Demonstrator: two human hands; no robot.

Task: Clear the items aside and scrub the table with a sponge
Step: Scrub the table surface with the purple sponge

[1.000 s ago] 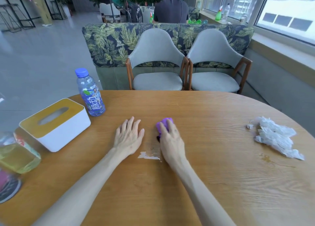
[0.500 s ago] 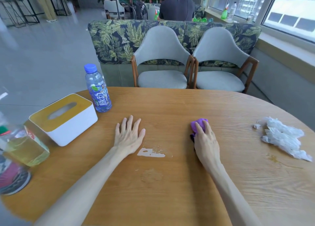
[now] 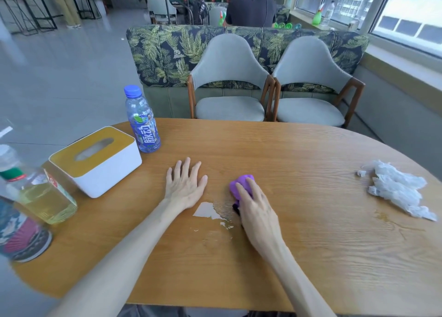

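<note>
My right hand (image 3: 257, 210) presses a purple sponge (image 3: 240, 185) flat on the round wooden table (image 3: 311, 245), just right of a pale wet patch (image 3: 208, 211). My left hand (image 3: 185, 185) lies flat on the table with fingers spread, holding nothing, to the left of the sponge. Pushed to the left side stand a white tissue box with a yellow lid (image 3: 98, 160), a blue-capped water bottle (image 3: 142, 121) and a bottle of yellow liquid (image 3: 40, 194). Crumpled white tissues (image 3: 397, 187) lie at the right edge.
A dark round container (image 3: 21, 235) sits at the table's near left edge. Two grey chairs (image 3: 229, 82) stand against the far side of the table, with a leaf-patterned sofa (image 3: 167, 51) behind them. A person (image 3: 251, 5) sits farther back, facing away.
My right hand slid the sponge out to the right, then back left to the wet patch. My left hand stayed flat in place. The view shifted slightly.
</note>
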